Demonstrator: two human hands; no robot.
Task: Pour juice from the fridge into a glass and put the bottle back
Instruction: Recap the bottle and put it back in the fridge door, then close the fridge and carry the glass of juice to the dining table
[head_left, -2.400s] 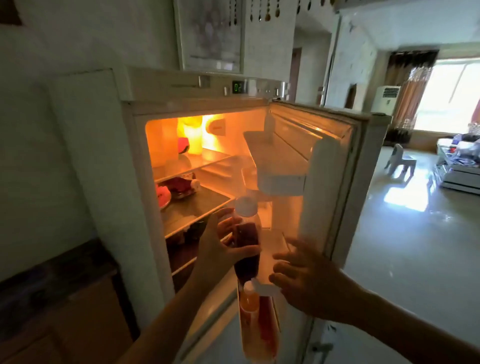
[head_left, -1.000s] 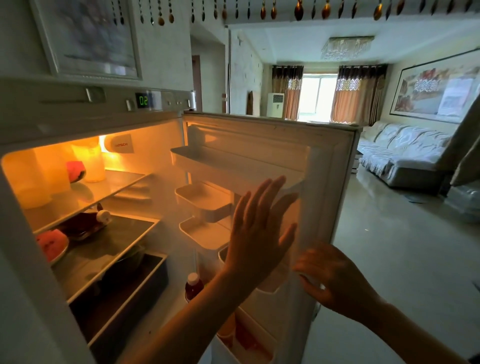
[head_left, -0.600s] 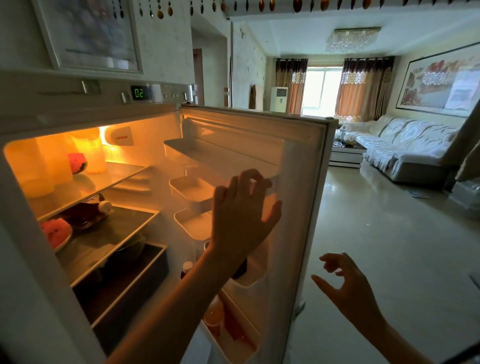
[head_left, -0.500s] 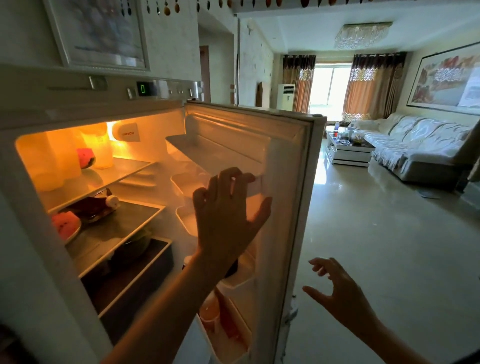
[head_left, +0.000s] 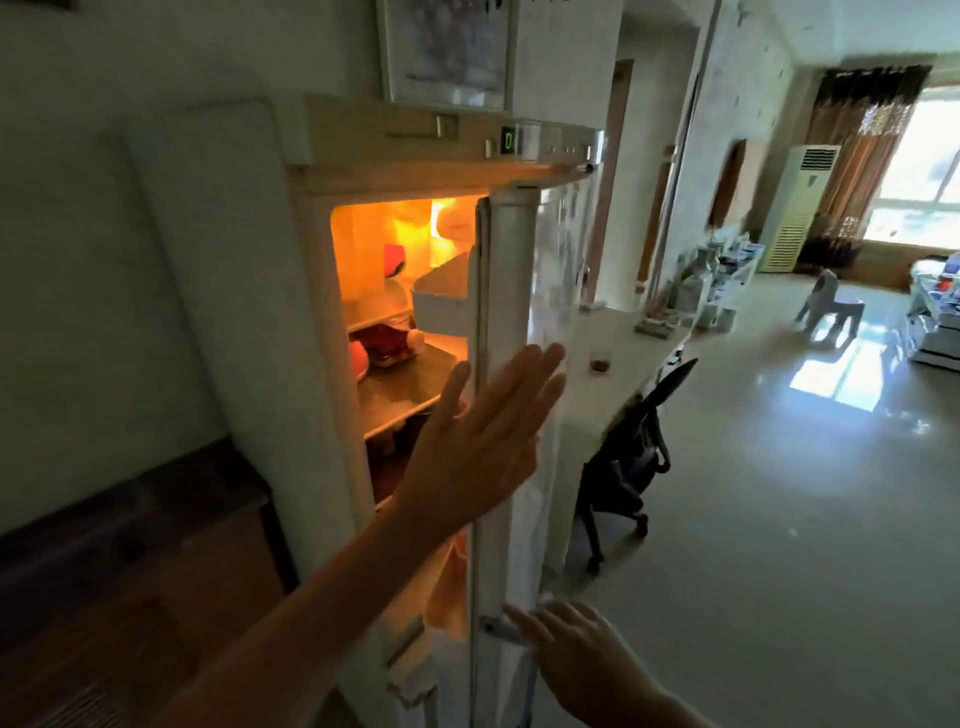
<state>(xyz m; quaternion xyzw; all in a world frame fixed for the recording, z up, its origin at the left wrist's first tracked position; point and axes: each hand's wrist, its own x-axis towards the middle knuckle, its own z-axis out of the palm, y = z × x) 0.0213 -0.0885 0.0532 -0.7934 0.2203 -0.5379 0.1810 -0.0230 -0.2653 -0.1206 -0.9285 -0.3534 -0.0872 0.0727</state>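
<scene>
fridge door (head_left: 511, 395) ajar | left hand (head_left: 483, 441) flat on it | right hand (head_left: 576, 660) at handle

So the fridge door (head_left: 511, 415) has swung most of the way shut since half a second ago, only a narrow lit gap left now. The left hand (head_left: 480, 441) slid off the inner door shelves and is flat on the door's edge, fingers spread. The right hand (head_left: 576, 660) came in from hanging out in the air and now sits low against the door. The view panned too, so a glass (head_left: 601, 360) on the counter shows up.
</scene>
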